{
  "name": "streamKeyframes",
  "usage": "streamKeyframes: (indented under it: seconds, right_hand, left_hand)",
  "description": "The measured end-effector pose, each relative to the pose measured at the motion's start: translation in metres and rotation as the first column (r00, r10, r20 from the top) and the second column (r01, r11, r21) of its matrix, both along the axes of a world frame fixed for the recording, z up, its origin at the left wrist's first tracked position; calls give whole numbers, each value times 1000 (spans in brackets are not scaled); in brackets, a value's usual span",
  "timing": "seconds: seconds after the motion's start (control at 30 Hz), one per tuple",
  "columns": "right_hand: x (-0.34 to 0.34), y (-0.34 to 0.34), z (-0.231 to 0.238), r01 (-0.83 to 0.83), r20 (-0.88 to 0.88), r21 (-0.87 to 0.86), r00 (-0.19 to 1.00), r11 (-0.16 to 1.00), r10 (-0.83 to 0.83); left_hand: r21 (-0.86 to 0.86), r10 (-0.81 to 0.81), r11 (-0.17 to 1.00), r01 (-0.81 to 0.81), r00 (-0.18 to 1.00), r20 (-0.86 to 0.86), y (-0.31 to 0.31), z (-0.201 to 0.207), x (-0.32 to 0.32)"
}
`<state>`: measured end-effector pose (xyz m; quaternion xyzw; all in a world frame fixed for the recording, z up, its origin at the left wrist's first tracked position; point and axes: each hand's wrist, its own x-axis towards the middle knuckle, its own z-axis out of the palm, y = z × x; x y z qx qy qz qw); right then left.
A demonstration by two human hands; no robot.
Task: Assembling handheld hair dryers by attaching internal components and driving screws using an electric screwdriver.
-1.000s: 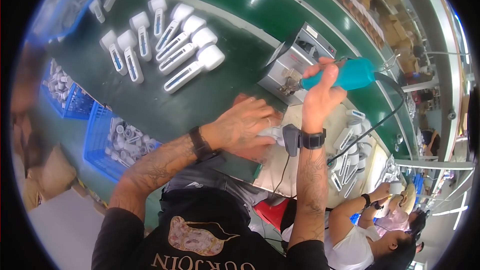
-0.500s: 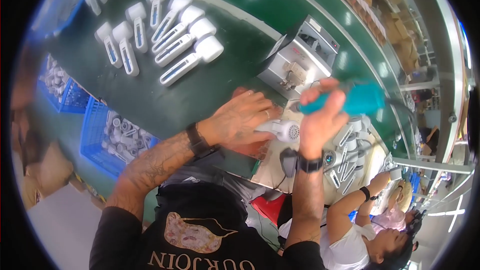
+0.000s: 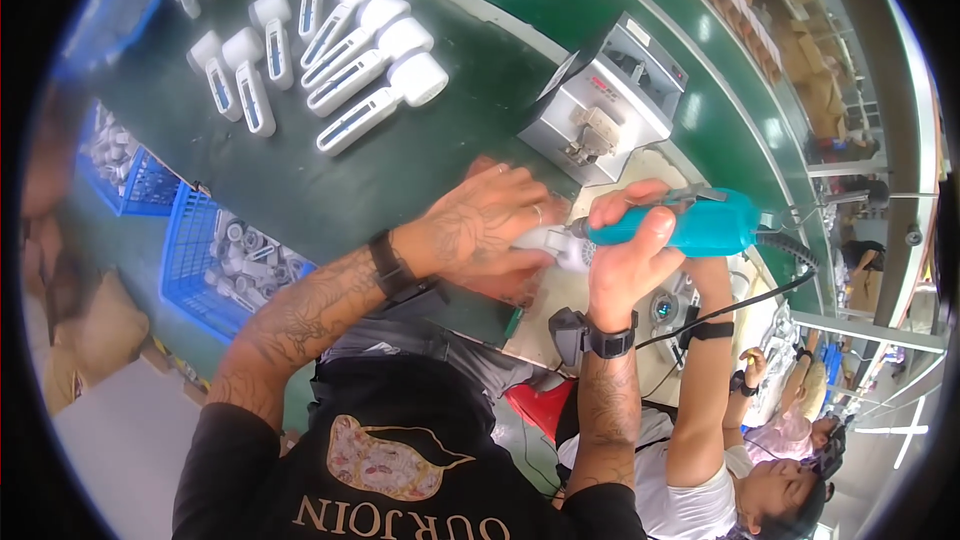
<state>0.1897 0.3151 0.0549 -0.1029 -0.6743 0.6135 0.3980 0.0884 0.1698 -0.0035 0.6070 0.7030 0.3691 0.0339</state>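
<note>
My left hand (image 3: 485,215) is closed around a white, handled piece (image 3: 572,252) with a round, slotted head, held over the table edge on a reddish pad (image 3: 510,285). In my right hand (image 3: 635,265) is a teal electric screwdriver (image 3: 715,223), lying nearly level, its cord trailing right. The screwdriver's tip points left and meets the head of the white piece or is very close to it; whether they touch I cannot tell. My fingers hide most of the piece's handle.
Several white handled pieces with round heads (image 3: 355,120) lie on the green table (image 3: 270,175). A grey metal machine (image 3: 605,110) stands behind my right hand. Blue baskets (image 3: 190,275) of white parts sit at left. A co-worker's forearm (image 3: 700,390) reaches in at right.
The screwdriver has come left and slightly down, its tip now at the white piece's head. At right, the co-worker's arm has reached in beside my right forearm.
</note>
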Motion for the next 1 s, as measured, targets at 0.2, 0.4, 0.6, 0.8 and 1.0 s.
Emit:
streamKeyframes:
  seconds: [0.2, 0.4, 0.6, 0.8, 1.0]
  right_hand:
    - [-1, 2, -8, -69, -7, 21, 998, 997, 69]
    - [0, 2, -8, -36, -8, 22, 999, 999, 37]
    - [-20, 13, 5, 9, 18, -3, 1000, 1000, -9]
    - [-75, 25, 27, 110, -9, 153, 994, 982, -110]
    - [-77, 34, 7, 81, -59, 137, 996, 987, -74]
  left_hand:
    - [35, 41, 999, -39, 997, -64, 1, -2, 5]
    - [-22, 17, 1000, -18, 999, -33, 2, 6, 3]
    - [79, 45, 996, -44, 999, -15, 3, -4, 0]
    - [44, 28, 999, -27, 1000, -14, 0, 2, 0]
    - [86, 8, 996, -7, 1000, -10, 0, 3, 4]
